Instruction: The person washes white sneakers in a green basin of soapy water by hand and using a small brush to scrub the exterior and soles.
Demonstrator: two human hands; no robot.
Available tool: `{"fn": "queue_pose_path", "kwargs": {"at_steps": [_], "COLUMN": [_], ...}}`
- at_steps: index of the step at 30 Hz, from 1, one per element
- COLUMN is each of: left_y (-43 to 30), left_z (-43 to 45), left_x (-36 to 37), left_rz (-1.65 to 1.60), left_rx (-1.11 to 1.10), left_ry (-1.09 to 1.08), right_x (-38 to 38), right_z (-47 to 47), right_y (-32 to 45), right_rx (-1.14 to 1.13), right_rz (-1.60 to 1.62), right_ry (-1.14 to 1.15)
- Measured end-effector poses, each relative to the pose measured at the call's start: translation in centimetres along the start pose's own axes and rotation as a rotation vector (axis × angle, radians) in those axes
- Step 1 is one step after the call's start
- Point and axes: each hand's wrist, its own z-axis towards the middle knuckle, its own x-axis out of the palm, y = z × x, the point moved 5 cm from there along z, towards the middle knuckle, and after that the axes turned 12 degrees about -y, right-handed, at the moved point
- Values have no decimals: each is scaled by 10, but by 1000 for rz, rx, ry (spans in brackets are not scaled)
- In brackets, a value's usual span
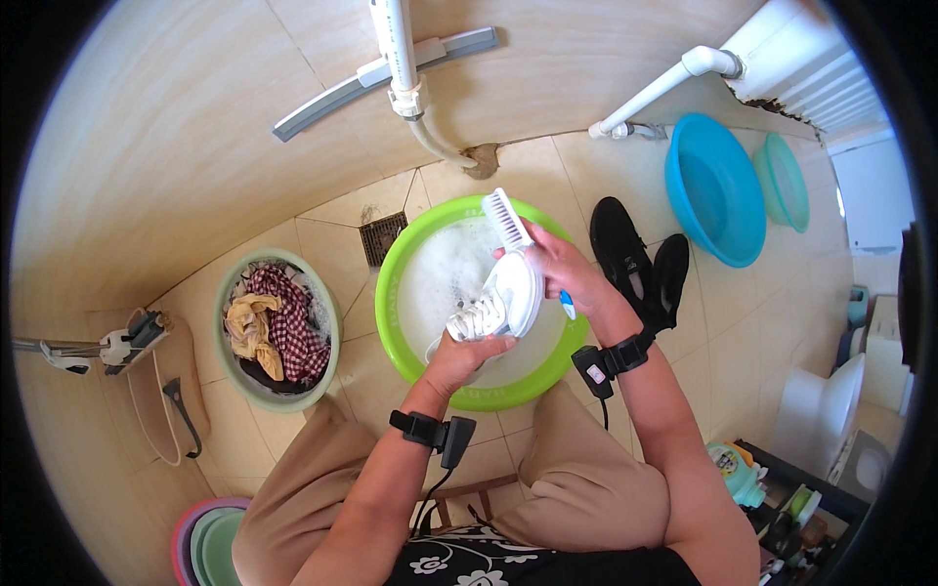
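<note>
My left hand [467, 357] grips a white lace-up shoe [513, 293] by its near end, above a green-rimmed basin [399, 351]. The basin holds foamy water [447, 264]. In my right hand [568, 267] is a scrubbing brush [506, 220] with pale bristles and a blue-tipped handle. The brush head lies at the far end of the shoe, with its bristles turned up and to the left. My right fingers are partly hidden behind the shoe and brush. Each wrist wears a black strap with a small device.
Left of the green basin stands a tub [333, 315] of soaking clothes, near a floor drain [382, 238]. Black shoes [623, 242] lie to the right, with a blue basin [751, 198] beyond. A bottle [736, 476] stands in a crate at lower right. A drain pipe [399, 58] runs down the wall.
</note>
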Motion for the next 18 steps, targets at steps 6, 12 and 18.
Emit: {"fn": "queue_pose_path", "kwargs": {"at_steps": [6, 12, 18], "left_y": [2, 17, 24], "left_z": [-4, 14, 23], "left_x": [13, -1, -12], "left_rz": [-954, -662, -950], "left_rx": [-193, -199, -290], "left_ry": [69, -216, -235], "right_x": [18, -5, -61], "right_z": [-13, -4, 28], "right_y": [17, -17, -117], "right_rx": [-234, 46, -18], "right_rz": [-95, -78, -1050], "right_ry": [154, -101, -357]}}
